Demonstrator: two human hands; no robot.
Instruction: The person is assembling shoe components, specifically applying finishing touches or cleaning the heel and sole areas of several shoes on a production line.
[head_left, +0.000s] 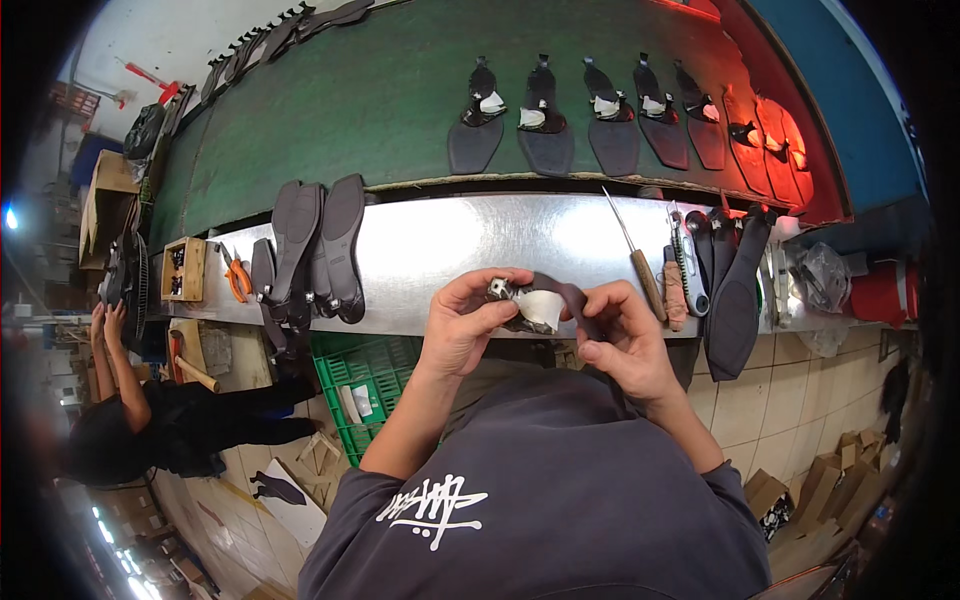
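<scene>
My left hand (458, 328) and my right hand (632, 348) hold a dark sandal (570, 296) between them, over the near edge of the metal bench. White wrapping (541, 308) covers part of its strap, beside a small shiny piece. The left thumb and fingers pinch the end with the shiny piece. Around the dark band on the other side, the fingers of my right hand are curled. Part of the sandal is hidden behind my fingers. Several sandals with white wrapping on their straps, one of them a near sandal (546, 148), lie on the green conveyor belt (330, 100).
Dark soles (343, 240) and orange-handled pliers (237, 276) lie on the metal bench (420, 235) to the left, near a wooden box (184, 270). An awl (640, 260) and a cutter (690, 265) lie right. Below stands a green crate (350, 385); another person (150, 420) works far left.
</scene>
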